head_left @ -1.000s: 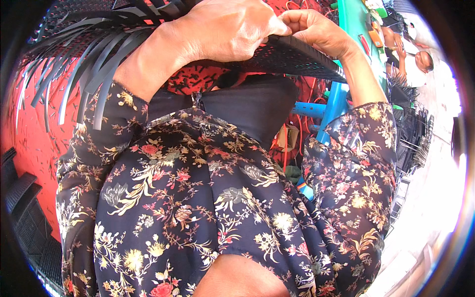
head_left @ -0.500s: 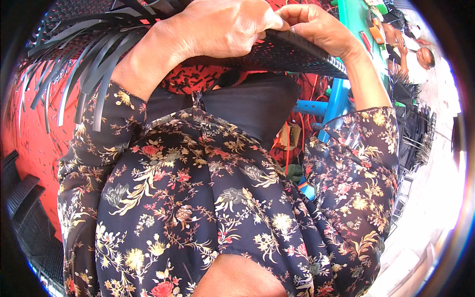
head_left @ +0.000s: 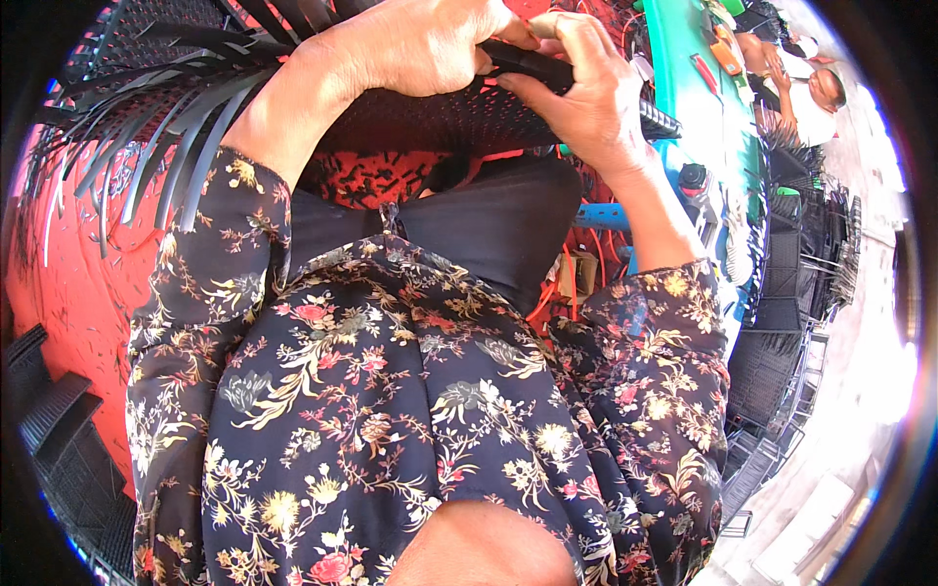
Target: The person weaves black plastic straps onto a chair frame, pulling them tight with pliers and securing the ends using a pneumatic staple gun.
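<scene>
A dark woven panel (head_left: pixel 420 122) of flat black plastic strips lies across the top of the view, above my lap. Long loose strips (head_left: pixel 200 127) fan out from its left side and hang past my left wrist. My left hand (head_left: pixel 420 49) is closed at the panel's top edge, its fingertips partly hidden. Close beside it, my right hand (head_left: pixel 596 98) grips a black plastic strip (head_left: pixel 532 64) between thumb and fingers. That strip spans the small gap between both hands, and my left fingertips touch its near end.
Black scraps litter the red ground sheet (head_left: pixel 68 293). A green table (head_left: pixel 679 59) at upper right bears a red-handled tool (head_left: pixel 705 74) and an orange object (head_left: pixel 726 54). Beyond it sits a person in white (head_left: pixel 813 112). Black woven pieces (head_left: pixel 63 410) stand at left; more frames are at right.
My right hand has shifted left and down and turned, with its thumb now under the black strip. The panel has tilted, and its right corner sits slightly higher. My left hand has moved slightly left.
</scene>
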A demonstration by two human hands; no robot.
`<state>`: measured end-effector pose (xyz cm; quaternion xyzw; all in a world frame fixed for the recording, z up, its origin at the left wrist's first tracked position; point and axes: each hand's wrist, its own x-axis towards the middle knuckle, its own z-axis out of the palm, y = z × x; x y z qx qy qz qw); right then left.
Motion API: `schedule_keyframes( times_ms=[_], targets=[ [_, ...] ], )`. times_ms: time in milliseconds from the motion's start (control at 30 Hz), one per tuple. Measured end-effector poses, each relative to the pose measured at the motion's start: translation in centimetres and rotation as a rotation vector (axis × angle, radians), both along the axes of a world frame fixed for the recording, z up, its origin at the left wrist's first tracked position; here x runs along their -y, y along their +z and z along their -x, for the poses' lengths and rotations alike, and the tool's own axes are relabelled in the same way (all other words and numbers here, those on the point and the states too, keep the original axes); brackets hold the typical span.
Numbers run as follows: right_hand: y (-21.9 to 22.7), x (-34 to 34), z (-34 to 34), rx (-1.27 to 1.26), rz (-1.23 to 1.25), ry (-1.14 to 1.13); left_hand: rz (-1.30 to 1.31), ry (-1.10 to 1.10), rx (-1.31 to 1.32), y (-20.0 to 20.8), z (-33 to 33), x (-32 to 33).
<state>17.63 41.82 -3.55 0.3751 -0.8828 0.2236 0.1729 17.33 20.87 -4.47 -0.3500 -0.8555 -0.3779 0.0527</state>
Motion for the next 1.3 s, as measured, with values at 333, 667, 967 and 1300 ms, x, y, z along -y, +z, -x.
schedule_keyframes(
  times_ms=[333, 667, 967, 1300],
  targets=[
    [-0.8, 0.6, 1.0, -0.032, 0.029, 0.091, -0.043, -0.173, -0.002, -0.9, 1.6, 0.2],
    [1.7, -1.3, 6.4, 0.892, -0.028, 0.038, 0.037, -0.080, 0.136, -0.3, 0.7, 0.3],
    [0.2, -2.2, 6.8, 0.980, 0.052, 0.398, 0.003, -0.128, 0.135, 0.1, 0.5, -0.1],
    [1.9, -2.0, 3.4, 0.888, -0.102, 0.299, -0.036, -0.165, 0.046, -0.5, 0.2, -0.2]
  ],
)
